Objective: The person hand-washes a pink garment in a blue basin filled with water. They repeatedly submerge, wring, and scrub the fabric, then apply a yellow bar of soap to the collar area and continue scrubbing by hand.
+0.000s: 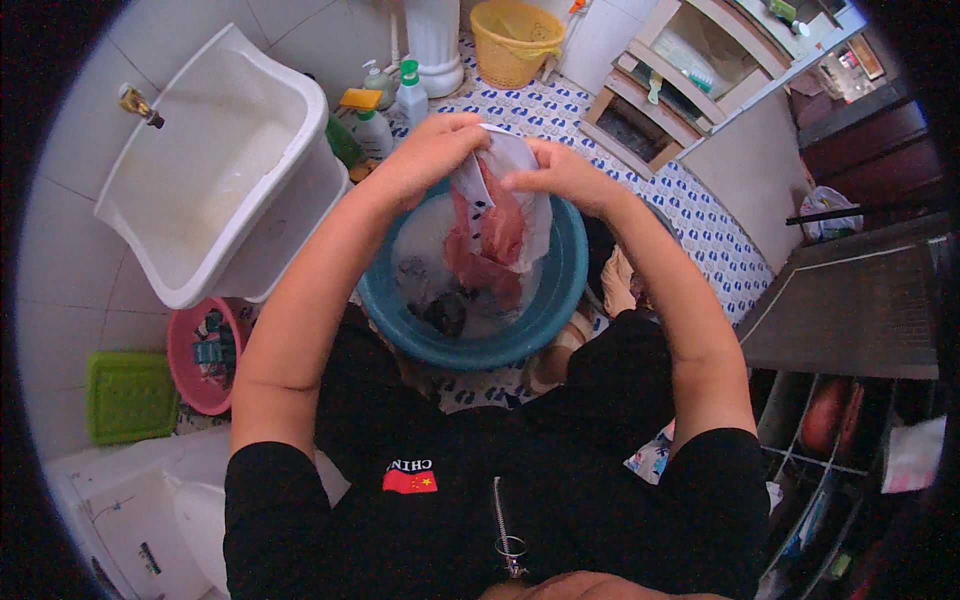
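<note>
Both my hands hold up a wet garment (501,232), white at the top and pinkish red below, with a few dark spots near its stiff white edge. My left hand (442,150) pinches that edge on one side. On the other side my right hand (566,174) grips the cloth, thumb laid across its front. The garment hangs over a round blue plastic basin (480,358), and its lower end reaches down to the cloudy, sudsy water (420,232). A dark cloth (448,313) lies partly under the water.
A white washbasin (217,172) juts out at left, with pump bottles (412,97) beside it. A pink tub (180,352) stands below. Beyond the blue basin are a yellow wastebasket (510,64) and a wooden cabinet (652,105). Clothes (619,281) lie close to the basin's right side.
</note>
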Demonstrator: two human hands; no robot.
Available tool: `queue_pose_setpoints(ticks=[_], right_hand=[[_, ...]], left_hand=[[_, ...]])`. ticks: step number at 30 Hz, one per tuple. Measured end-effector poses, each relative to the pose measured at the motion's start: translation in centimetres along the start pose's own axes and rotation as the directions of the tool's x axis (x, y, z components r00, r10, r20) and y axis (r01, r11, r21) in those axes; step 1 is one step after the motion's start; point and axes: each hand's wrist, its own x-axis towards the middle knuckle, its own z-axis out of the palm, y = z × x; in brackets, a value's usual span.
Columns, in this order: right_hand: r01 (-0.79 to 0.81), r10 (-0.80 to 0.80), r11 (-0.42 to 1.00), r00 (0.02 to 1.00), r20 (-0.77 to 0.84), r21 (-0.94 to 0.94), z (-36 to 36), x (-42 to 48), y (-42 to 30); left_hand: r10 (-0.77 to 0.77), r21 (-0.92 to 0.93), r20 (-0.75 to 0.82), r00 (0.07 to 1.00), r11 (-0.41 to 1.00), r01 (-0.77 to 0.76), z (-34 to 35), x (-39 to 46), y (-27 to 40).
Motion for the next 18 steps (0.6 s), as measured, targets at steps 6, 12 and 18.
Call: queue_pose_setpoints(ticks=[6, 12, 18], right_hand=[[-0.114, 0.152, 0.948, 0.983, 0.108, -0.296, -0.1, 0.1, 8.4], [-0.124, 0.049, 0.960, 0.957, -0.285, -0.251, -3.5, -0.1, 8.7], [0.089, -0.017, 0.990, 0.845, -0.535, 0.108, -4.0, -0.7, -1.1]], left_hand=[[0.051, -0.175, -0.310, 0.950, 0.978, -0.109, -3.1, -0.5, -0.1], [0.094, 0.012, -0.464, 0.881, 0.995, -0.100, -6.9, -1.6, 0.0], [0.155, 0.027, -0.550, 0.821, 0.986, -0.167, -9.9, -2.3, -1.1]])
